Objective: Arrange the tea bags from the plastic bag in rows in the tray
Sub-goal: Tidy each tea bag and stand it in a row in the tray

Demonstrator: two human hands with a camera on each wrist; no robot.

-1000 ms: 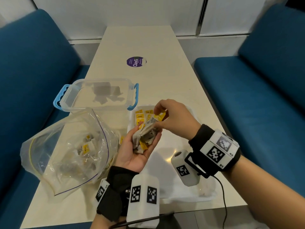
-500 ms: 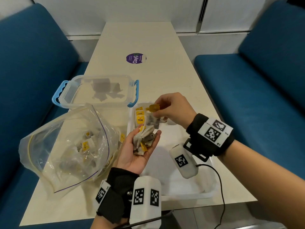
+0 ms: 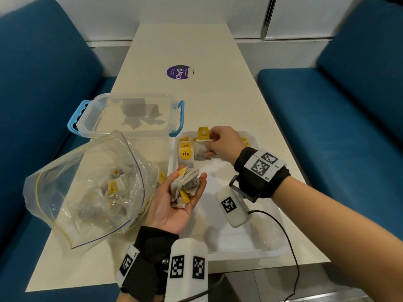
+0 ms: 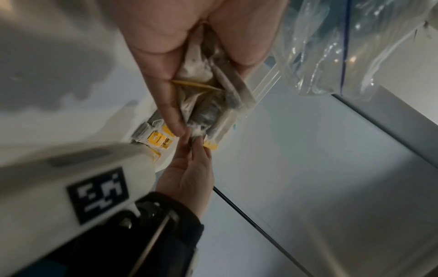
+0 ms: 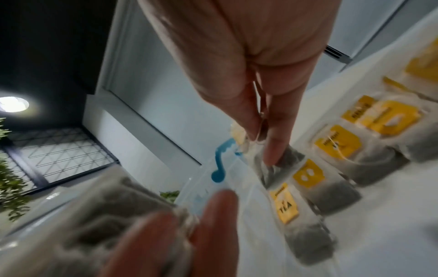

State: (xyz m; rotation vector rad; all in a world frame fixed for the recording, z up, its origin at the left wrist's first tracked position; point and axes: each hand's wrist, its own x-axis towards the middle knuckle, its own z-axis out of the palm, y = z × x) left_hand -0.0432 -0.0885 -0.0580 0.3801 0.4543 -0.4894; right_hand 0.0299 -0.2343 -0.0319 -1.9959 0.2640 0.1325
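My right hand [image 3: 222, 142] pinches one tea bag [image 3: 201, 149] by its top, hanging below my fingers [image 5: 272, 150] over the tray [image 3: 239, 247], beside the laid bags. My left hand [image 3: 174, 205], palm up, cups a bunch of bags [image 3: 185, 186] near the plastic bag [image 3: 87, 192].

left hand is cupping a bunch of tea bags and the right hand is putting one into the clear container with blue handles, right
Not quite. The left hand does cup a bunch of tea bags, but the right hand is lowering its tea bag into the white tray, as the head view shows.
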